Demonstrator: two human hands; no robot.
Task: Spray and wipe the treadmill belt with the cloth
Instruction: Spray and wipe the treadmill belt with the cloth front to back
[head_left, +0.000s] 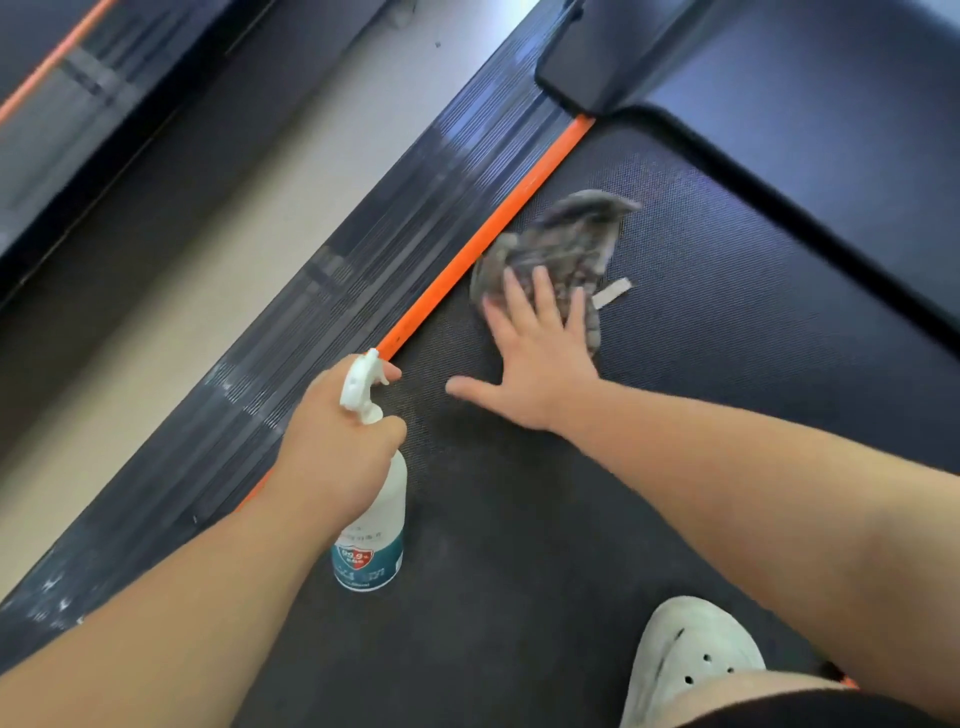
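Belt (691, 374) dark, textured; orange strip (500, 222) along edge; pale floor (291, 187) beyond.

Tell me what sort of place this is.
Probably a gym or fitness room. In view are a treadmill belt with an orange strip and a ribbed side rail. Across the floor at upper left stands what looks like a second machine with matching orange trim.

Belt (727, 374) lies open right of the cloth (550, 249); the orange strip (467, 265) hems the left, the black cover (831, 104) blocks ahead.
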